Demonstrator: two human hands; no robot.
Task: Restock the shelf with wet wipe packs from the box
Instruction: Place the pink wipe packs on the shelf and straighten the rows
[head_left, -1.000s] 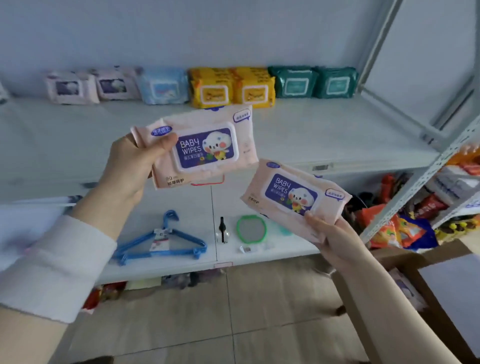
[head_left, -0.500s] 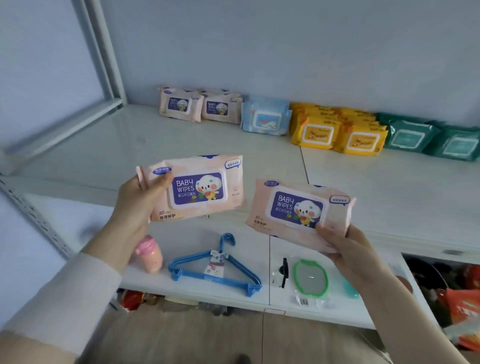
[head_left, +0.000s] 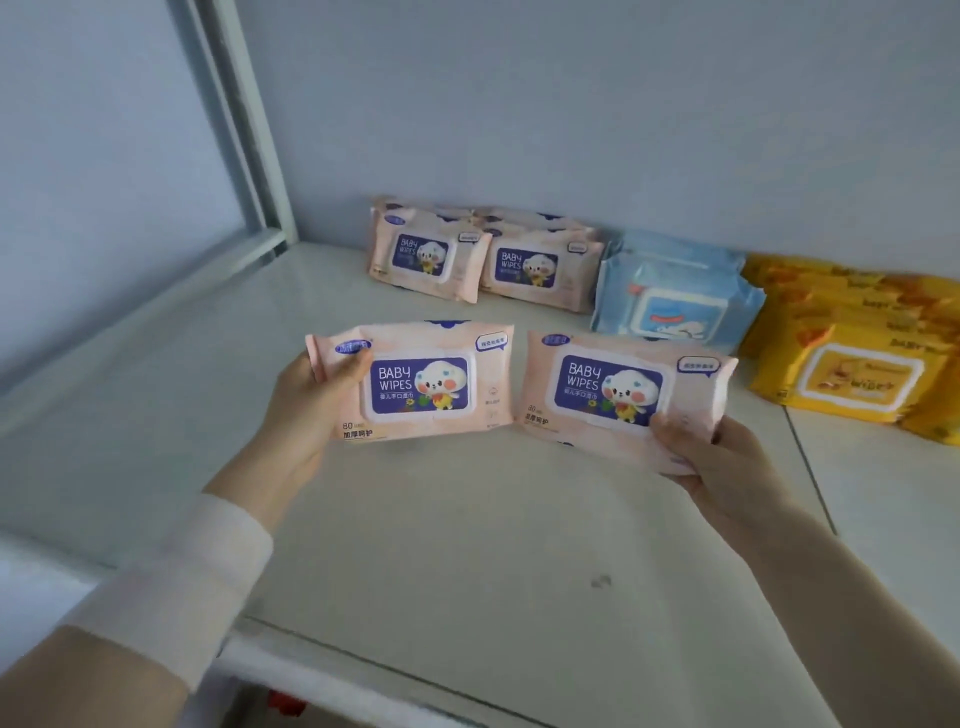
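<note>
Holds in the left hand (head_left: 306, 410) a soft pink plastic pack of baby wipes with a purple label (head_left: 415, 382), thumb pinched over its upper left corner, fingers hidden behind. Grips in the right hand (head_left: 727, 462) a second pink pack of the same kind (head_left: 618, 395) by its lower right corner, thumb on the face. Carries both label-up, side by side, inner edges very close or just touching (cannot tell which), above the middle of the white shelf board (head_left: 467, 545). Set against half a second ago: stands closer in and over that board, with the two packs drawn nearer each other and brought almost level. Faces, at 12 o'clock from the held pair and against the back wall, matching pink packs (head_left: 431, 254) in two piles. Finds at 2 o'clock a pale blue pack pile (head_left: 670, 301) and at 3 o'clock a group of yellow packs (head_left: 852, 374). Looks, by that approach, ready to place. Needs probably only a reach toward 12 o'clock to set both down with the pink row. Shows no box in this view.
</note>
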